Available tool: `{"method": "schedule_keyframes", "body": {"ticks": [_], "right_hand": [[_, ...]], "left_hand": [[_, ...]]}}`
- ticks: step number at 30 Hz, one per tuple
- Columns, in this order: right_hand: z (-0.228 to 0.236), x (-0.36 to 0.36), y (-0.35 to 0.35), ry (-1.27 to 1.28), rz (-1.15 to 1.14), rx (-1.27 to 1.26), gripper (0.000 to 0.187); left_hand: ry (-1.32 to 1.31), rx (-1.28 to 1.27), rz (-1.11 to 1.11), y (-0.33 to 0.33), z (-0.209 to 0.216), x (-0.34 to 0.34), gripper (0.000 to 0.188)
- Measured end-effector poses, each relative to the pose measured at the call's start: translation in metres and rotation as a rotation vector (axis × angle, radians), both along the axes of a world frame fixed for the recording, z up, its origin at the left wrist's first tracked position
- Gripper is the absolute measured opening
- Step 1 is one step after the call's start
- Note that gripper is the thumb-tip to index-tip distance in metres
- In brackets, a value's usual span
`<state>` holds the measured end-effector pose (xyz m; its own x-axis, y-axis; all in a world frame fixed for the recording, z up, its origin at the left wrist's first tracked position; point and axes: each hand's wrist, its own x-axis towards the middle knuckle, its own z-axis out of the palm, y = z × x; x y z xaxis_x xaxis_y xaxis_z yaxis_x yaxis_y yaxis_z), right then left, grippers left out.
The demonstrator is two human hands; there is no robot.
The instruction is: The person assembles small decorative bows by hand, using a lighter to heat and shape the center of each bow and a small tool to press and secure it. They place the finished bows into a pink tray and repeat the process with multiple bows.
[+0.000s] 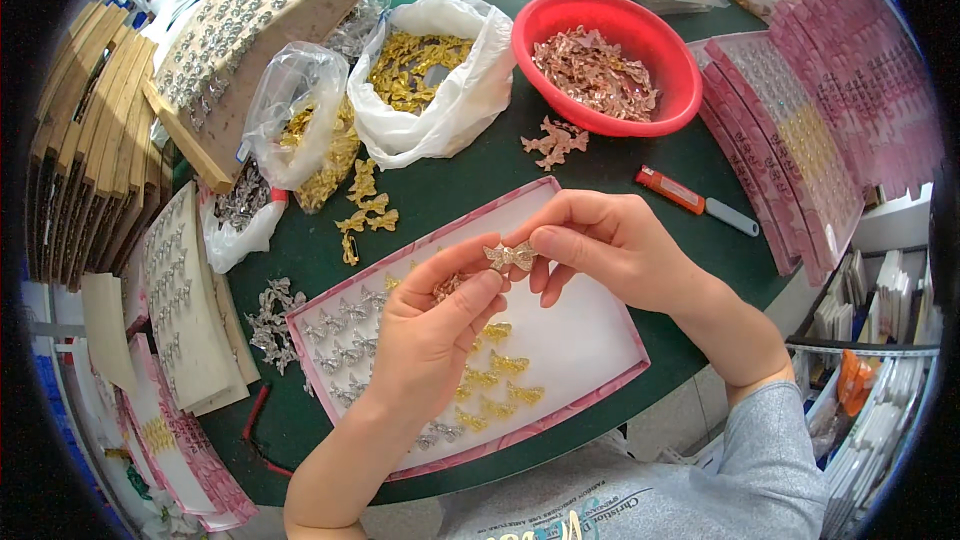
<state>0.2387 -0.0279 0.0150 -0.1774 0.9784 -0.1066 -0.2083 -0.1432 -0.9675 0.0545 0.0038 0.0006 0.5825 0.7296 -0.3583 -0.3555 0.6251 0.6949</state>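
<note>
Pinching a small pale bow ornament (511, 258) together, the left hand (432, 320) and right hand (615, 245) hover above the pink-rimmed white tray (585, 350)

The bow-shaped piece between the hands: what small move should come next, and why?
Probably lower the bow-shaped piece onto the bare part of the pink-edged board, beside the gold bows: the left hand and right hand hold it above the board, where silver bows also lie in rows.
</note>
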Motion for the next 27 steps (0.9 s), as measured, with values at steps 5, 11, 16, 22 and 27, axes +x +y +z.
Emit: {"method": "schedule_keyframes", "body": {"ticks": [5, 11, 16, 22, 27], "right_hand": [[-0.0027, -0.0006, 0.0002, -0.014, 0.006, 0.023, 0.018], [-0.0024, -0.0011, 0.0004, -0.007, 0.006, 0.013, 0.017], [-0.0016, -0.0004, 0.0010, 0.017, 0.002, -0.033, 0.018], [-0.0003, 0.0019, 0.0013, 0.027, 0.014, -0.081, 0.020], [0.0003, 0.0018, 0.0025, 0.048, 0.033, -0.087, 0.021]], "left_hand": [[0.001, 0.002, 0.003, 0.0008, -0.0013, 0.0003, 0.028], [0.000, -0.001, 0.005, 0.0007, -0.0014, 0.0002, 0.027], [-0.001, -0.005, 0.007, 0.0007, -0.0025, 0.0007, 0.026], [-0.032, -0.032, -0.003, 0.0018, -0.0034, 0.0004, 0.025], [-0.034, -0.060, -0.008, 0.0034, -0.0063, -0.0008, 0.024]]}}
